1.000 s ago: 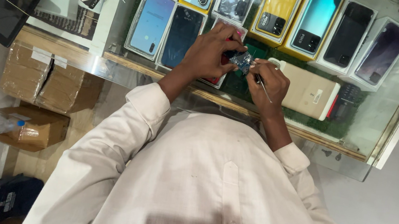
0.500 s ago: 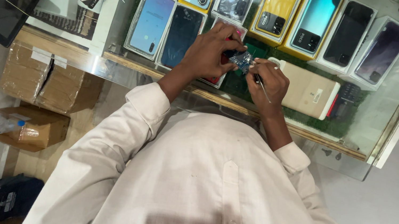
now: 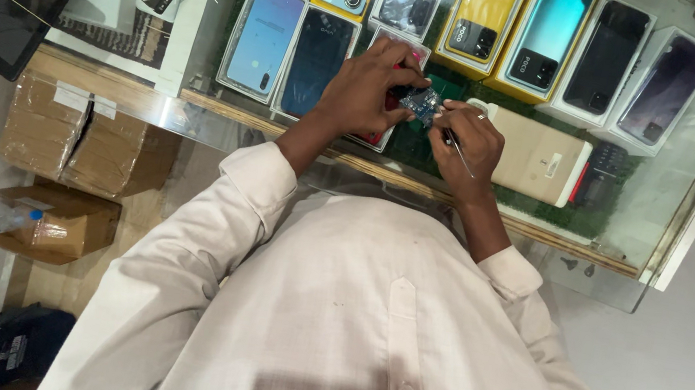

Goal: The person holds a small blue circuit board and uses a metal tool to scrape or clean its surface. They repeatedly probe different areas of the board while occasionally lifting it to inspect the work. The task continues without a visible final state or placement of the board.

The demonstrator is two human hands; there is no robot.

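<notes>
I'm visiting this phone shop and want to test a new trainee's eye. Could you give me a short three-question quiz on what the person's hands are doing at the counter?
1. True or false: the left hand rests flat on the dark tablet.
2. Which hand holds the thin metal tool? A) left B) right C) neither
3. What small thing sits between both hands above the glass counter?

Key:
1. False; it grips the small blue circuit board, far from the tablet.
2. B, the right hand.
3. The small blue circuit board.
</notes>
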